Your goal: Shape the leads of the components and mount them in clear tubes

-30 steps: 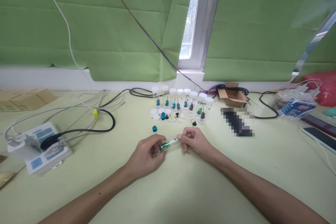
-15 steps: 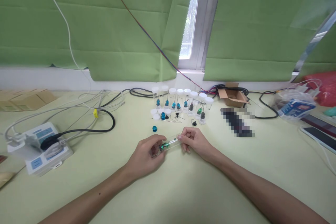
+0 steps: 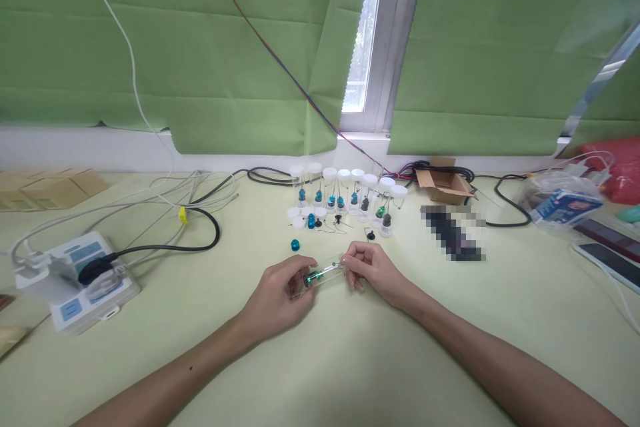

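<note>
My left hand [image 3: 280,295] is closed round the lower end of a clear plastic tube [image 3: 331,275], tilted up to the right. Inside the tube lies a shiny green metal piece [image 3: 315,276] with a thin metal rod [image 3: 330,268]. At the tube's upper right end, my right hand [image 3: 367,263] pinches the rod's tip between thumb and fingers; the exact contact is partly hidden. Beyond my hands, a loose blue metal piece [image 3: 295,245] lies on the table, with white caps [image 3: 299,222], small black parts [image 3: 371,235] and thin bent rods behind.
Several capped clear tubes [image 3: 357,192] stand in a row at the back. An open cardboard box [image 3: 443,185] is right of them. At the left lies a power strip [image 3: 93,283] with cables. A phone [image 3: 607,263] and a plastic tub [image 3: 555,197] are at the far right.
Hardly anything differs. Both hands keep the same hold on the tube and rod; the whole view has shifted very slightly.
</note>
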A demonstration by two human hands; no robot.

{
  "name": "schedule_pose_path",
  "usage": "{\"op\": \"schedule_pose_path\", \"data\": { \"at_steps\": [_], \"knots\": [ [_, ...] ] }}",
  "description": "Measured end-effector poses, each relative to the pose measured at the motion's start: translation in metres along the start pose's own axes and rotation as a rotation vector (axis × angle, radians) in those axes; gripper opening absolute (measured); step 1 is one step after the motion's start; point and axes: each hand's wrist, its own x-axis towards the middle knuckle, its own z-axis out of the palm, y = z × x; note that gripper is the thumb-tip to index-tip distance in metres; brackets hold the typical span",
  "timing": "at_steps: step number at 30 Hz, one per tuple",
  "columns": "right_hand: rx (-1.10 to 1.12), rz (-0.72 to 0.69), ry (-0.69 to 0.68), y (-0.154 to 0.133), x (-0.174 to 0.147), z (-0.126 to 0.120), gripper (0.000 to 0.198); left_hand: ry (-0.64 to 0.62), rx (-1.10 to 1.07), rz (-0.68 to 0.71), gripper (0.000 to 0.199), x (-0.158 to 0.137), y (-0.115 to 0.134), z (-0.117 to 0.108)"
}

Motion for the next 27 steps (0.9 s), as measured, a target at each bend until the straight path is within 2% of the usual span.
{"op": "schedule_pose_path", "data": {
  "at_steps": [27],
  "knots": [
    [-0.043,0.006,-0.006,0.0064,0.0020,-0.0009,0.037,-0.036,-0.014,-0.024,0.023,-0.0003,-0.0012,0.0000]
  ]
}}
